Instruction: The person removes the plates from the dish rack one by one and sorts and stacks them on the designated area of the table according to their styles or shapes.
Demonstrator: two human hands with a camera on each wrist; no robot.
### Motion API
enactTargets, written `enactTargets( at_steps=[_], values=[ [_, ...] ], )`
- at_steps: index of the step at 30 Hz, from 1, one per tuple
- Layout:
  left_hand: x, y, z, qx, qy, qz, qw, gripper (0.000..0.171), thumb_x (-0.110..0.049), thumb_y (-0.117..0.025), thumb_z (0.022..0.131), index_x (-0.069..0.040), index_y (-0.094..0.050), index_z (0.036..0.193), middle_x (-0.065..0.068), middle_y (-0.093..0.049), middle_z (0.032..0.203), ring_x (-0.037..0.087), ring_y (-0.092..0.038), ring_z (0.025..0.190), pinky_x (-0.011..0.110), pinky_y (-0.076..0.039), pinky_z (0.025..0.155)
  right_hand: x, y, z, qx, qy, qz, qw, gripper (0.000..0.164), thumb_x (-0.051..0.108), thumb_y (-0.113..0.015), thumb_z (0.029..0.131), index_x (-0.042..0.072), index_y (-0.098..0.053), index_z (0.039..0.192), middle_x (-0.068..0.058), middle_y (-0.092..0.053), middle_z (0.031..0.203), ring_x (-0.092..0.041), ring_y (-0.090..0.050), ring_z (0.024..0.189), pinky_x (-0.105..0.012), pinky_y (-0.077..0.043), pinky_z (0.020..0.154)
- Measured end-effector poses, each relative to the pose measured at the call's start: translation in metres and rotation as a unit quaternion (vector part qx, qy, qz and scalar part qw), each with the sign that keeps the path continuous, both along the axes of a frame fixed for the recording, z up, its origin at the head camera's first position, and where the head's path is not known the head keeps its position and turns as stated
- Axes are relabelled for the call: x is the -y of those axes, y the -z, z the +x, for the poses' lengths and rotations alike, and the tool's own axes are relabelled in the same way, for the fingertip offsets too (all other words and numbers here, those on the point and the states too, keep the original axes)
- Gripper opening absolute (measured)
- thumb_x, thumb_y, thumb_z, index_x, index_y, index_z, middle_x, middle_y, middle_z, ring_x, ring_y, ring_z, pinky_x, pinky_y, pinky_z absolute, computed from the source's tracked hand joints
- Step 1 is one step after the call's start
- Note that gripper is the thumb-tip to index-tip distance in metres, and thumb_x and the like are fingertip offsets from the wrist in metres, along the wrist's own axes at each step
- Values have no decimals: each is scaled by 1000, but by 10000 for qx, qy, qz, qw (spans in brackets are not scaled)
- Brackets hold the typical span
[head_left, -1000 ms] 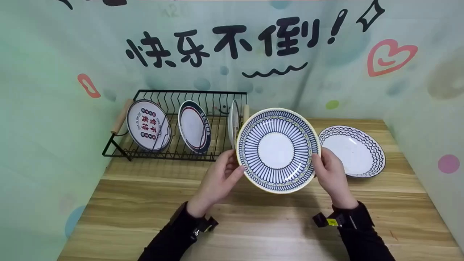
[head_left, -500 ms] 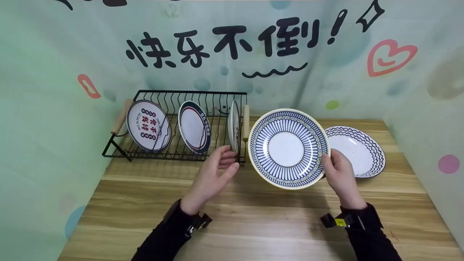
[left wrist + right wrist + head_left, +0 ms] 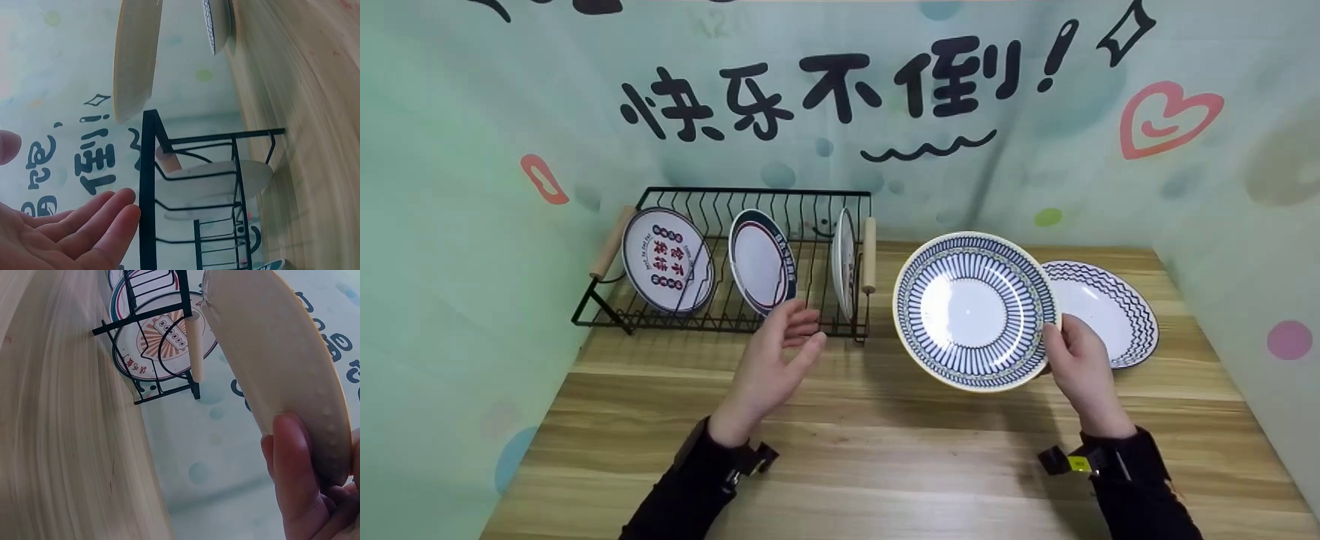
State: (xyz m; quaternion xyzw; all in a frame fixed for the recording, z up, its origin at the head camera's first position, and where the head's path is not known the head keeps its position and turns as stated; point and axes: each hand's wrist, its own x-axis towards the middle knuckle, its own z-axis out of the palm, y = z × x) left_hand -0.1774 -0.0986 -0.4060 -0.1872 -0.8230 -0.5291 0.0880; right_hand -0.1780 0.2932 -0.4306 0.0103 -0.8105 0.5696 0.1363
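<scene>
Rack (image 3: 757, 190), frame centre-left: three plates (image 3: 667, 259) in; our right hand (image 3: 1084, 367) pinches patterned plate (image 3: 971, 311), left hand (image 3: 765, 364) empty; wavy-rimmed dish (image 3: 1099, 315) also unracked.

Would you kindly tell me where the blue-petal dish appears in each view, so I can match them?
Head: the blue-petal dish is right of centre, gripped at its rim by the right hand.
Left wrist: the blue-petal dish is at the top, left of centre, outer side showing, cut off above.
Right wrist: the blue-petal dish is at upper right, underside showing, in the right hand's grip.
Shared landmark: the black wire rack, visible in all three.
</scene>
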Motion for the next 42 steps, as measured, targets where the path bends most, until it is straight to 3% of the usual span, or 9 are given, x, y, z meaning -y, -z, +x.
enactTargets(
  at_steps=[6,15,20,28,36,42],
  values=[
    [11,-2,1,8,-168,87,9998,58,-23,-62,96,8,-40,141,20,-59,131,32,-59,116,43,-47,102,-9,2,1,137,121,179,9997,26,6,-42,103,-14,-58,105,-11,-66,73,-11,-62,56,-26,-55,50],
    [28,2,1,-33,-463,130,9988,58,-15,-65,94,10,-41,140,23,-58,131,32,-58,115,44,-48,101,-21,6,3,27,232,-22,9997,27,7,-42,103,-15,-57,100,-6,-64,68,-12,-62,51,-31,-56,47],
    [35,1,-1,-9,-630,28,9980,58,-18,-65,95,8,-40,141,21,-57,133,31,-57,118,43,-46,103,-29,7,3,-85,423,209,9989,26,6,-43,102,-15,-58,103,-2,-63,68,-8,-59,51,-25,-53,45],
    [45,0,-4,-133,-735,-11,9972,60,-21,-65,95,8,-40,141,22,-57,132,31,-58,116,45,-47,100,-43,9,1,-95,924,661,9935,25,8,-47,100,-11,-59,90,3,-49,62,-5,-42,48,-19,-37,42],
    [57,-2,-7,-112,-929,-159,9955,61,-23,-65,95,7,-40,141,21,-57,131,32,-56,117,47,-44,102,-55,10,4,196,710,279,9969,30,11,-41,103,-15,-57,104,1,-61,69,-9,-57,54,-25,-54,48],
    [66,-4,-8,30,-1064,-327,9938,64,-26,-64,96,7,-37,144,20,-55,134,31,-53,120,47,-38,107,-66,11,4,369,788,329,9957,32,11,-39,103,-16,-55,107,3,-62,70,-8,-58,55,-25,-55,49]
  ],
)
